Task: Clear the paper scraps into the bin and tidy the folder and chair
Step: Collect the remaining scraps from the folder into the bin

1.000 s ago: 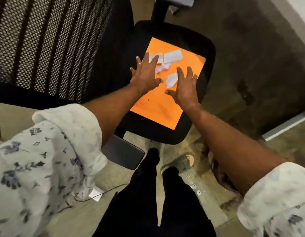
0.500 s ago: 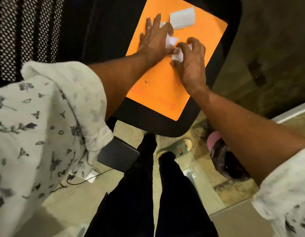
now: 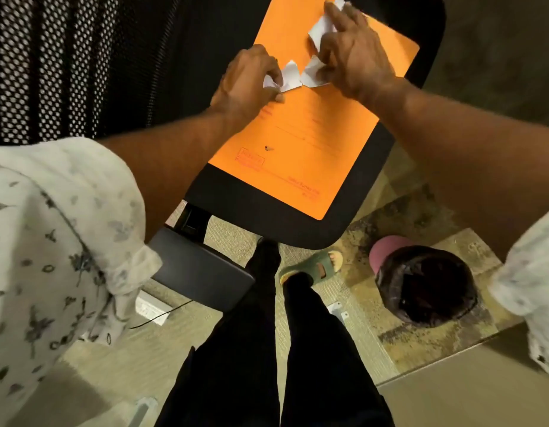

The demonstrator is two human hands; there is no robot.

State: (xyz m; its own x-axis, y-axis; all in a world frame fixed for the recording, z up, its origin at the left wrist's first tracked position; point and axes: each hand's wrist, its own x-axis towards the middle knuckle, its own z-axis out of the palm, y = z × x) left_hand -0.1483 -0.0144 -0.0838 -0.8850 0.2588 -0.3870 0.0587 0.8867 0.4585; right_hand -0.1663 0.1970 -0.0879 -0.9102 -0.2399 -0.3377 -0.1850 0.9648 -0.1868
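Note:
An orange folder (image 3: 301, 143) lies flat on the black seat (image 3: 267, 217) of an office chair. White paper scraps (image 3: 290, 76) sit bunched on its far half. My left hand (image 3: 248, 81) is curled around scraps at its fingertips. My right hand (image 3: 350, 53) pinches more white scraps (image 3: 316, 72) against the folder, with another piece (image 3: 319, 29) under its fingers. The bin (image 3: 427, 285), lined with a dark bag and showing a pink rim, stands on the floor at the lower right, below the seat's corner.
The chair's black mesh backrest (image 3: 66, 57) fills the upper left, and its armrest pad (image 3: 202, 269) juts out near my left knee. My legs and a green sandal (image 3: 316, 268) stand in front of the seat. A white adapter with a cable (image 3: 151, 308) lies on the floor.
Both hands went from flat and spread over loose scraps to closed, gathering them together on the folder. The view dropped nearer, bringing the bin into sight.

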